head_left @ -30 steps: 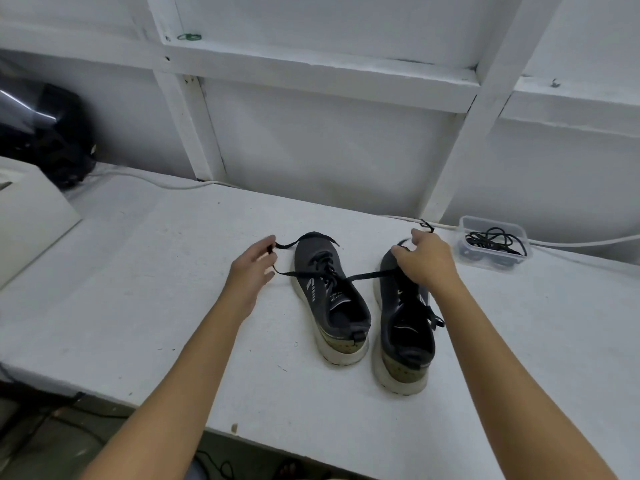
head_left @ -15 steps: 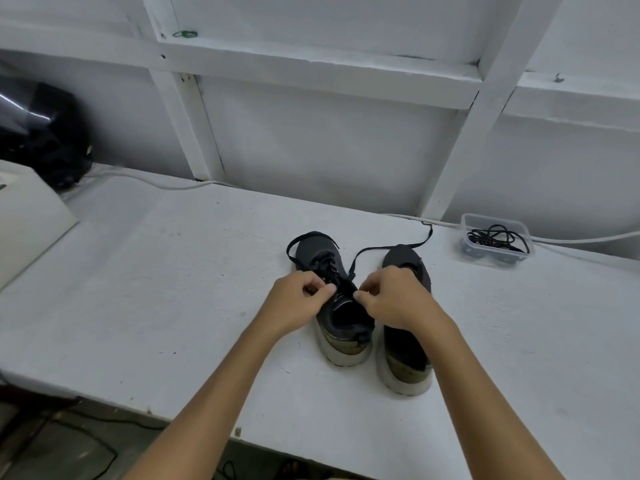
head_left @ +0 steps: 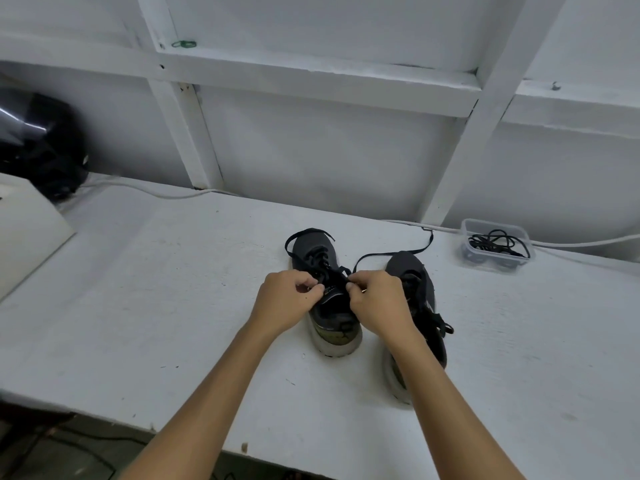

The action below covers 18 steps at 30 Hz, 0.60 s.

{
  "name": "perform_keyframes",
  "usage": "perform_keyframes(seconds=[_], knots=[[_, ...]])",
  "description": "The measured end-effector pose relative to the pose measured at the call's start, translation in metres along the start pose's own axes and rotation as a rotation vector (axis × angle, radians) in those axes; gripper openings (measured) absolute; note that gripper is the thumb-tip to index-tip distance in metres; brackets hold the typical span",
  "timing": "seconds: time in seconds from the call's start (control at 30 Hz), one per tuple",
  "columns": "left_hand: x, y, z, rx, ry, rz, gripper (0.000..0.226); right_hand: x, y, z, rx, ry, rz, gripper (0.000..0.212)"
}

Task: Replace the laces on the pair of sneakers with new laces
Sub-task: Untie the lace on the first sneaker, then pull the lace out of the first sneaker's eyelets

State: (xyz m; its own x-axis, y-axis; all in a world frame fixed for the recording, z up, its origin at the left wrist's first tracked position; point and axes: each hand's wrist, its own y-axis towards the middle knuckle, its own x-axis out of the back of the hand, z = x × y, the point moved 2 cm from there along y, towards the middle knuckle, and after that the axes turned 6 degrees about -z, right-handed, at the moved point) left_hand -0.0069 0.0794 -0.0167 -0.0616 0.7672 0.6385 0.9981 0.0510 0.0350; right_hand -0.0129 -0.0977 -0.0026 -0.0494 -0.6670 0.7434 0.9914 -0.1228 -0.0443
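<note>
Partly hidden: right shoe behind my forearm | left hand, right hand both pinching lace over left shoe tongue

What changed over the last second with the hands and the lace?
Both hands came in from a wide spread: the left hand and right hand now pinch the black lace close together over the tongue of the left sneaker. The lace ends, pulled taut before, lie slack past the toes. The right sneaker and the clear tub of laces stayed put.
</note>
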Motion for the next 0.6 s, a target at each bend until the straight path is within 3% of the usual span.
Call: perform_keyframes(seconds=[0.1, 0.27, 0.4, 0.6], knots=[[0.0, 0.005, 0.015, 0.001, 0.033, 0.032, 0.033, 0.0, -0.011, 0.002, -0.086, 0.159, 0.025, 0.021], [-0.001, 0.007, 0.028, -0.012, 0.16, -0.122, 0.016, -0.005, -0.035, 0.008, -0.051, 0.328, 0.09, 0.011], [-0.007, 0.013, 0.023, 0.071, -0.116, 0.075, 0.016, -0.017, -0.04, 0.005, 0.008, 0.325, 0.072, 0.04], [-0.012, 0.021, 0.025, 0.184, -0.328, 0.138, 0.013, -0.026, -0.041, -0.003, -0.005, 0.322, 0.038, 0.064]])
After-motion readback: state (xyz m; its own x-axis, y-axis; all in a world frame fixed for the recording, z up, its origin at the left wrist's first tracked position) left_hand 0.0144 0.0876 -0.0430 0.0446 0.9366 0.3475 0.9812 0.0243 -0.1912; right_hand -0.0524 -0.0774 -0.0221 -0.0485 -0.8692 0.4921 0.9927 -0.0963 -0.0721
